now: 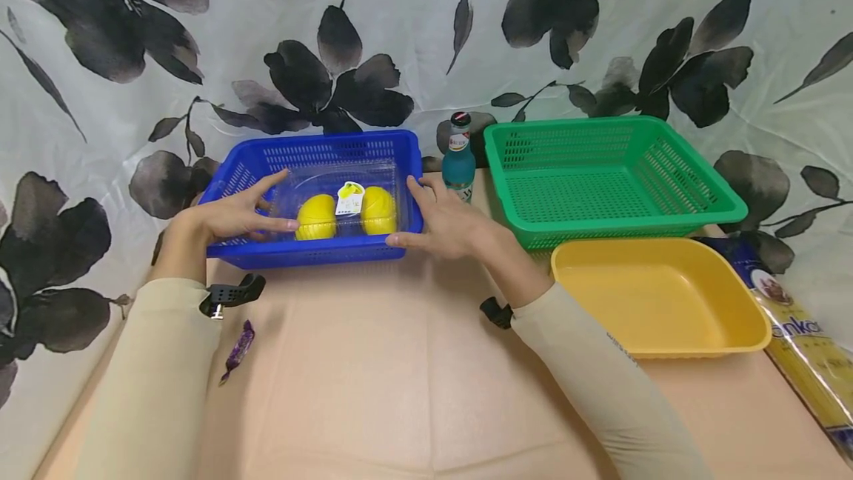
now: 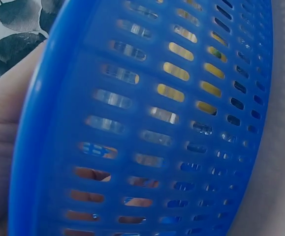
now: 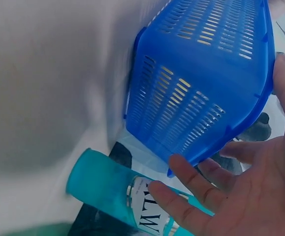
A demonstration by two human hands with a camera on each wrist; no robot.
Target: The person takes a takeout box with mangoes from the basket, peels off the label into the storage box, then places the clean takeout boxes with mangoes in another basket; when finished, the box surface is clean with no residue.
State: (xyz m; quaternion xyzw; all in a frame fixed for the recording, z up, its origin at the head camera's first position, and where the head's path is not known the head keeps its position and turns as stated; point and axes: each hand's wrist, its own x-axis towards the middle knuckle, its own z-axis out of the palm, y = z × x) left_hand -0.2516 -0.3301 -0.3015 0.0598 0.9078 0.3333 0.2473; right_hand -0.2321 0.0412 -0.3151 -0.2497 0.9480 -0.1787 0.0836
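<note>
A clear plastic box (image 1: 346, 202) with two yellow fruits (image 1: 378, 211) and a white label lies in the blue basket (image 1: 306, 252). My left hand (image 1: 233, 210) reaches over the basket's left end, thumb and forefinger spread at the box's left side. Through the basket's slots in the left wrist view, parts of its fingers show inside. At the basket's right end is my right hand (image 1: 446, 221), fingers spread, with thumb and forefinger right at the rim. In the right wrist view its other fingers extend outside the wall, close to a blue bottle (image 3: 103, 177).
Right of the bottle stands a green basket (image 1: 520, 213), with a yellow tray (image 1: 660, 302) in front of it. A long yellow-and-blue packet (image 1: 800, 347) lies at the far right. A purple-wrapped candy (image 1: 238, 350) lies near my left forearm. Floral cloth hangs behind.
</note>
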